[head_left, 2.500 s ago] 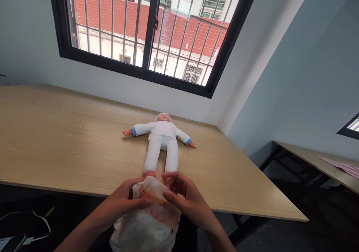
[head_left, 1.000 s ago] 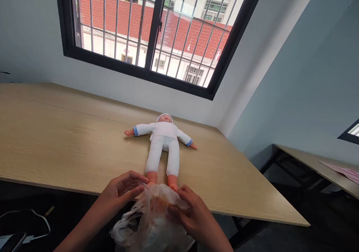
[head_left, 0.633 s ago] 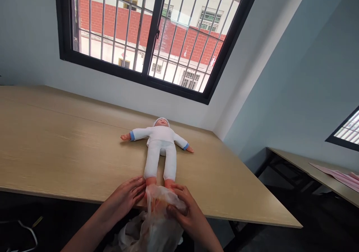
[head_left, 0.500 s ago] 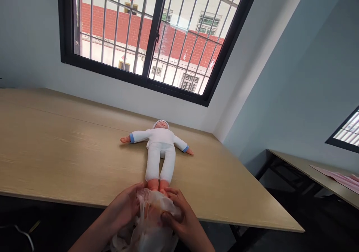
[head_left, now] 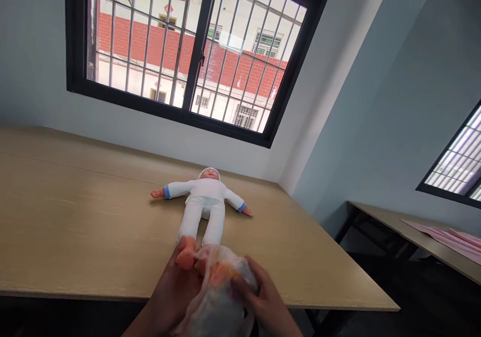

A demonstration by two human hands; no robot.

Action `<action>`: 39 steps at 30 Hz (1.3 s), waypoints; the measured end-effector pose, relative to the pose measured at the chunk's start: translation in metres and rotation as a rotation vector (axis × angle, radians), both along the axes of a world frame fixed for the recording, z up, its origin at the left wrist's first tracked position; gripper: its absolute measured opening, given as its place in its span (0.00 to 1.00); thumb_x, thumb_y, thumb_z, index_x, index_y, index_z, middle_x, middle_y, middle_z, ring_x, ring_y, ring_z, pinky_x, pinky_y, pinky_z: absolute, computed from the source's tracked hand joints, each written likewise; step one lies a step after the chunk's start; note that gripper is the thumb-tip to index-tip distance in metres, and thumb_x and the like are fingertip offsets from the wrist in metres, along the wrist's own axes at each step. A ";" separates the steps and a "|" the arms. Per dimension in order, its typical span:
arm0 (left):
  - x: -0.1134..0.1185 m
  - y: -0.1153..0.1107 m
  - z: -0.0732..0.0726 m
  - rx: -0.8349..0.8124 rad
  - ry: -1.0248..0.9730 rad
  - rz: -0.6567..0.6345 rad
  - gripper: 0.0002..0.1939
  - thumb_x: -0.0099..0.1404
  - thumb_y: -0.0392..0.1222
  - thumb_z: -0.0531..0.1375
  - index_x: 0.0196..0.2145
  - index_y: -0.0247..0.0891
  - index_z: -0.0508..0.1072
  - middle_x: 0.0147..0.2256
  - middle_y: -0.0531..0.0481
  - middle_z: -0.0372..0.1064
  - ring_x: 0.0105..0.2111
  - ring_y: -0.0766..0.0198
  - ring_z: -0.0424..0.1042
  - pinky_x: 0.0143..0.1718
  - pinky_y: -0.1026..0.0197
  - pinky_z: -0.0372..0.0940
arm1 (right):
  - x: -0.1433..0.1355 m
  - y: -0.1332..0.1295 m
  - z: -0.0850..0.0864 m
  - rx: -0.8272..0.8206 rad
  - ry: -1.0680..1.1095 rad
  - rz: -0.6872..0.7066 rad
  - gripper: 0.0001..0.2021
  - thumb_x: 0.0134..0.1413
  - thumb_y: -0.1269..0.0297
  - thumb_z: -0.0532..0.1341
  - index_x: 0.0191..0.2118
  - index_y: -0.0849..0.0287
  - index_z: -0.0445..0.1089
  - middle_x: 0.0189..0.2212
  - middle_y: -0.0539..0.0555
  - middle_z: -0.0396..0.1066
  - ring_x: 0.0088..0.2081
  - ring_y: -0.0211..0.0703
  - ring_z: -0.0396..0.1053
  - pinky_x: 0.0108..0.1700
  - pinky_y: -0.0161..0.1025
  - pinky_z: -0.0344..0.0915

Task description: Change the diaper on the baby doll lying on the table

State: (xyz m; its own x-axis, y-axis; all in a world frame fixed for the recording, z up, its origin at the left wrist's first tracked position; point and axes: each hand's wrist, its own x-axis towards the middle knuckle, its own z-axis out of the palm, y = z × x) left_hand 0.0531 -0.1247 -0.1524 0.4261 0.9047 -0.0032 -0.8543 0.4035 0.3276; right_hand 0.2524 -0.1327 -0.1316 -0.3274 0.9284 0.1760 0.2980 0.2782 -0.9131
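A doll (head_left: 206, 189) in white clothes with blue cuffs lies on its back on the wooden table (head_left: 93, 237), arms spread and feet toward me. My left hand (head_left: 175, 284) is around the doll's bare foot (head_left: 186, 259) on the left side, its thumb along the ankle. In my right hand (head_left: 261, 287) is a thin, see-through white sheet (head_left: 221, 302), bunched up, with orange showing through. I cannot tell whether it is plastic or sheer cloth. It covers much of the doll's other foot and hangs over the near table edge.
A barred window (head_left: 188, 56) with a black frame is in the wall behind the table. At the right stands a second table (head_left: 379, 217) with pink cloth (head_left: 443, 237) on it. Another window (head_left: 458, 156) is above that table.
My left hand has gone from the sheet's edge to the doll's left-side foot, which is now uncovered. The sheet has shifted right with my right hand. The view has tilted slightly.
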 end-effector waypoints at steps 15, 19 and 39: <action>-0.039 0.030 0.026 0.148 0.087 -0.193 0.26 0.57 0.65 0.60 0.39 0.40 0.75 0.38 0.45 0.70 0.32 0.58 0.68 0.38 0.55 0.65 | 0.140 0.056 0.208 0.838 -0.871 -1.238 0.15 0.61 0.53 0.55 0.30 0.58 0.67 0.21 0.52 0.64 0.23 0.40 0.54 0.27 0.36 0.45; -0.039 0.036 0.045 0.210 0.086 -0.211 0.25 0.56 0.63 0.61 0.42 0.42 0.74 0.39 0.45 0.69 0.33 0.58 0.68 0.39 0.55 0.65 | 0.118 0.063 0.168 0.876 -0.934 -0.931 0.12 0.63 0.57 0.53 0.34 0.59 0.67 0.24 0.54 0.67 0.25 0.43 0.61 0.28 0.36 0.47; -0.041 0.072 0.133 0.379 0.149 -0.147 0.20 0.57 0.42 0.56 0.48 0.36 0.66 0.38 0.39 0.67 0.33 0.54 0.70 0.36 0.52 0.68 | 0.033 0.060 -0.039 0.127 -1.230 -0.377 0.31 0.55 0.77 0.53 0.66 0.58 0.56 0.66 0.67 0.49 0.62 0.67 0.55 0.59 0.55 0.57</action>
